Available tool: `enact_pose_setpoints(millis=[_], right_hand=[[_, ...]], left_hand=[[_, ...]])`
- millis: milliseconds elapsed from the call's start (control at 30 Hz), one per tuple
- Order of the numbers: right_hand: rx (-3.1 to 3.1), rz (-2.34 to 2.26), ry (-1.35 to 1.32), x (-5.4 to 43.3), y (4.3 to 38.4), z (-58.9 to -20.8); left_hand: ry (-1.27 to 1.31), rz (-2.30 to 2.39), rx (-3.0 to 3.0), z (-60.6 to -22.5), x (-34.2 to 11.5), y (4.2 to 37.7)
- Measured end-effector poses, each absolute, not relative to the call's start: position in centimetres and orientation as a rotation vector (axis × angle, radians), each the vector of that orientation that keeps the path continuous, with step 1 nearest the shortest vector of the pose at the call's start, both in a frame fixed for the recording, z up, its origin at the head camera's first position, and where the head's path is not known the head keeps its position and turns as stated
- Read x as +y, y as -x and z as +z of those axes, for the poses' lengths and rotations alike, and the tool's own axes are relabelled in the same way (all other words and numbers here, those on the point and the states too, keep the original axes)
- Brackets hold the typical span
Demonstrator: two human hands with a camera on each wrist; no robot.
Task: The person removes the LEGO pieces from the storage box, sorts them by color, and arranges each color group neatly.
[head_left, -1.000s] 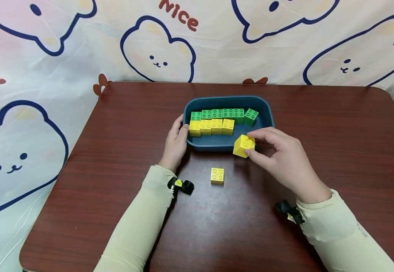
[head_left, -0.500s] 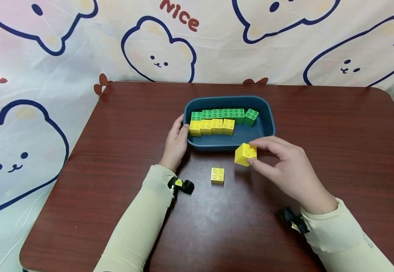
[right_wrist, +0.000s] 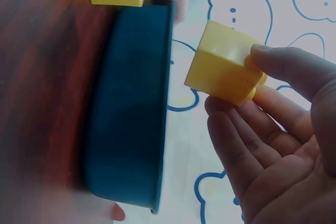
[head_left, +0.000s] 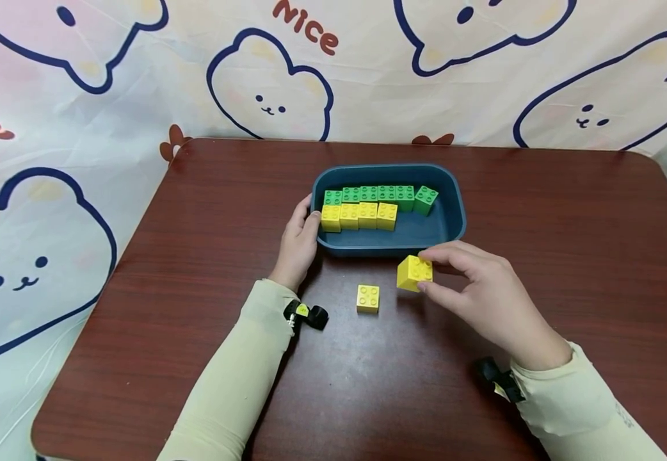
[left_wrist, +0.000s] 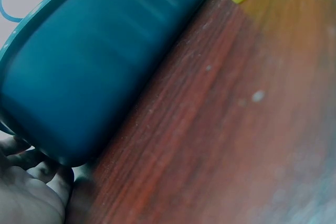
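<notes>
Between its thumb and fingers, my right hand (head_left: pixel 483 288) pinches a yellow toy building block (head_left: pixel 414 273), raised just in front of a dark blue plastic bin (head_left: pixel 388 248). The right wrist view shows the block (right_wrist: pixel 223 64) tilted, its studs toward the palm. My left hand (head_left: pixel 297 243) holds the bin's left end, fingers along the outside and thumb at the near corner. Inside the bin stands a back row of several green blocks (head_left: pixel 387 193), the rightmost one turned askew. Several yellow blocks (head_left: pixel 349 216) line up in front of them at the left.
Another yellow block (head_left: pixel 368 299) lies studs up on the brown wooden table (head_left: pixel 207 243), between my forearms. Behind the table hangs a pale cloth (head_left: pixel 368 96) with cartoon bears. Small black wrist cameras show on my left wrist (head_left: pixel 306 314) and right wrist (head_left: pixel 500 381).
My right hand has drawn back from the bin's front rim toward me, carrying the pinched yellow block with it. The left hand and the bin stay in place.
</notes>
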State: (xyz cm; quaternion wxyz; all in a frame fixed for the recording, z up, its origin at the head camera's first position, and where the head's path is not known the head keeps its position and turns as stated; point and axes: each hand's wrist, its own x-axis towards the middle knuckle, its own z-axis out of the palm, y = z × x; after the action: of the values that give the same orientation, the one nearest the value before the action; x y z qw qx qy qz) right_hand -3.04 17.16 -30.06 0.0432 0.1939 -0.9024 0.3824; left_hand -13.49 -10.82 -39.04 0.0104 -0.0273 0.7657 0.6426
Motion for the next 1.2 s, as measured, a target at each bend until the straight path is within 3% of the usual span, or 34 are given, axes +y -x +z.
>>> enact_pose_setpoints(millis=[1200], right_hand=[[-3.069,0.994,-0.776,14.9,3.6,-34.2]], left_hand=[[0.083,2.001,2.386,-39.1,-10.9,13.6]])
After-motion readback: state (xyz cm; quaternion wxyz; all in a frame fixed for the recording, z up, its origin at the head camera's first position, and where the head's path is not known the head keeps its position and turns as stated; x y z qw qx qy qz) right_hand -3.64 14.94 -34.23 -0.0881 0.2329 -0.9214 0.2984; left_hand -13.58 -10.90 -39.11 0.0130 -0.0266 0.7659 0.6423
